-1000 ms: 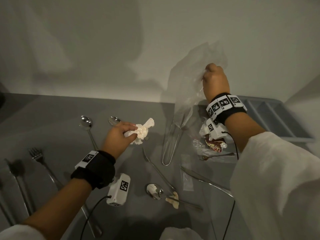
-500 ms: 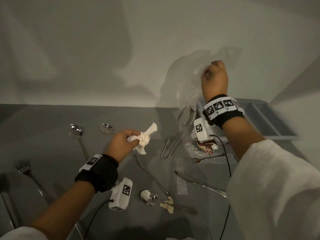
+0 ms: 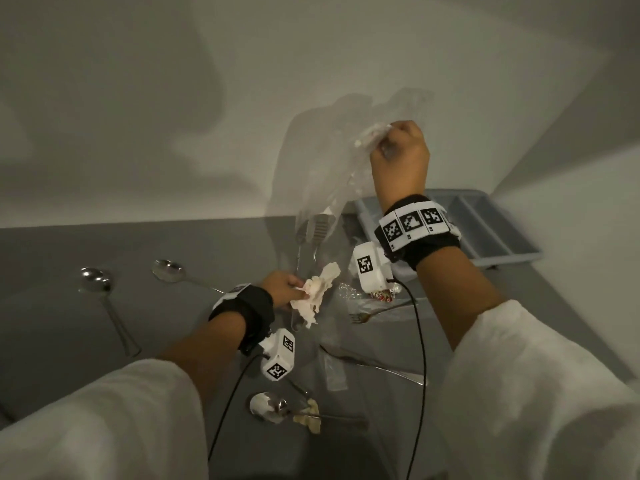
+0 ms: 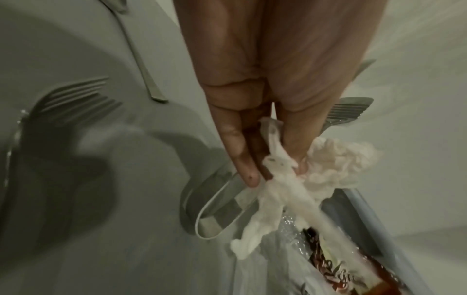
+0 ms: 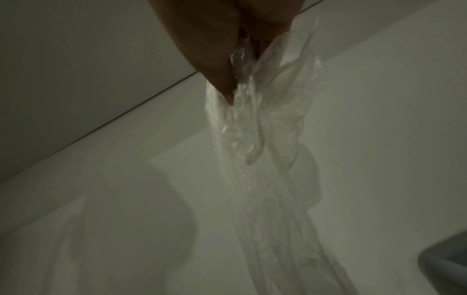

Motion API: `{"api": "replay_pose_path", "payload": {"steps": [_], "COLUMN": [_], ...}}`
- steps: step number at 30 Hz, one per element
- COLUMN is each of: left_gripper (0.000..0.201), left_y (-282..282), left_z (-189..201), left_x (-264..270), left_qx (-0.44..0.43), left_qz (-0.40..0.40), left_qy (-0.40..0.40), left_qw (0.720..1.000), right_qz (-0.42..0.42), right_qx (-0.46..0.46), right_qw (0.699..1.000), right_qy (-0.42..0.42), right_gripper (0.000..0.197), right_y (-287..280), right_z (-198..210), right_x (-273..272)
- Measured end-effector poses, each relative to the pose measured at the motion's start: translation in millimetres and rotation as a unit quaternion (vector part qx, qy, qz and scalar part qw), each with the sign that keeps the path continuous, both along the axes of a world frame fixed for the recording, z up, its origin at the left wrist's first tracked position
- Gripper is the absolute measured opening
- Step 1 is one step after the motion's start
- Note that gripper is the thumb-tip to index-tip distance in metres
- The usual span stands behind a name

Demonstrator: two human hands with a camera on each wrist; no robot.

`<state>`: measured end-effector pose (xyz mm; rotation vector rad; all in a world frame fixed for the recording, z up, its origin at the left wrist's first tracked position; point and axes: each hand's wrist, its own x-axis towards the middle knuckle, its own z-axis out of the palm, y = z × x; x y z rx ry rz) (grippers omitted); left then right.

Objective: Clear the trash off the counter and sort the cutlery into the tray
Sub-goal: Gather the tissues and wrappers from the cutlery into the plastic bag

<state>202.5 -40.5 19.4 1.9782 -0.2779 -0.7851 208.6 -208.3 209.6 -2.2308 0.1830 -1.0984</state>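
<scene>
Hands grip one tissue, one bag.

Two forearms in loose white sleeves. Each wrist wears a black band edged with white squares of black-and-white markers. A small white marker-printed box hangs under each wrist, trailing a thin black cable.

On a grey counter lie silver spoons, a white tissue, a red-and-white wrapper and a pale blue tray, with a clear bag at one o'clock.
</scene>
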Motion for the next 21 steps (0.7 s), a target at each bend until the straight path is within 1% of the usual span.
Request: {"api": "replay_pose_path", "payload": {"steps": [1, 3, 5, 6, 8, 10, 11, 13, 15, 18, 20, 21], "left_gripper": [0.034, 0.028, 0.023, 0.023, 0.023, 0.025, 0.026, 0.033, 0.038, 0.040, 0.038, 0.036], "left_y": [-1.7, -1.0, 2.7, 5.5, 12.8, 17.7, 18.4, 17.9, 17.6, 16.8, 16.7, 17.0], "left_z": [-2.9, -7.4, -10.9, -14.4, -17.5, -19.8, -20.8, -23.3, -26.2, -28.5, -22.6, -17.9], "left_x": [0.5, -2.3, -9.8, -12.5, -15.6, -14.6, -12.9, -8.9, -4.0, 3.8, 5.0, 3.6], "left_qx": [0.009, 0.035, 0.053, 0.062, 0.068, 0.063, 0.066, 0.081, 0.106, 0.118, 0.121, 0.108], "left_qz": [-0.005, -0.009, -0.015, -0.014, -0.008, 0.002, 0.010, 0.028, 0.035, 0.037, 0.036, 0.044], "left_qy": [-0.024, -0.082, -0.115, -0.123, -0.120, -0.121, -0.122, -0.118, -0.110, -0.105, -0.121, -0.129], "left_qw": [1.000, 0.996, 0.992, 0.990, 0.990, 0.991, 0.990, 0.989, 0.988, 0.987, 0.985, 0.985], "right_qz": [-0.009, -0.051, -0.104, -0.134, -0.200, -0.243, -0.247, -0.226, -0.195, -0.204, -0.217, -0.222], "right_qx": [0.008, 0.005, 0.012, 0.030, 0.090, 0.144, 0.157, 0.156, 0.142, 0.154, 0.194, 0.214], "right_qw": [1.000, 0.998, 0.992, 0.988, 0.974, 0.959, 0.956, 0.961, 0.970, 0.966, 0.957, 0.951], "right_qy": [0.002, 0.034, 0.069, 0.074, 0.053, 0.017, -0.002, -0.029, -0.038, -0.029, -0.008, 0.003], "right_gripper": [0.009, 0.009, 0.012, 0.015, 0.020, 0.020, 0.018, 0.011, 0.013, 0.017, 0.016, 0.015], "right_y": [-5.5, -22.4, -46.7, -60.3, -86.8, -105.7, -110.6, -113.4, -108.8, -102.3, -98.5, -95.9], "right_z": [0.7, -1.2, -6.0, -8.3, -10.5, -10.1, -10.1, -14.0, -22.3, -38.2, -52.5, -60.2], "right_x": [-1.3, -3.5, -6.5, -9.1, -15.4, -25.9, -32.9, -50.7, -71.9, -107.3, -131.4, -143.9]}}
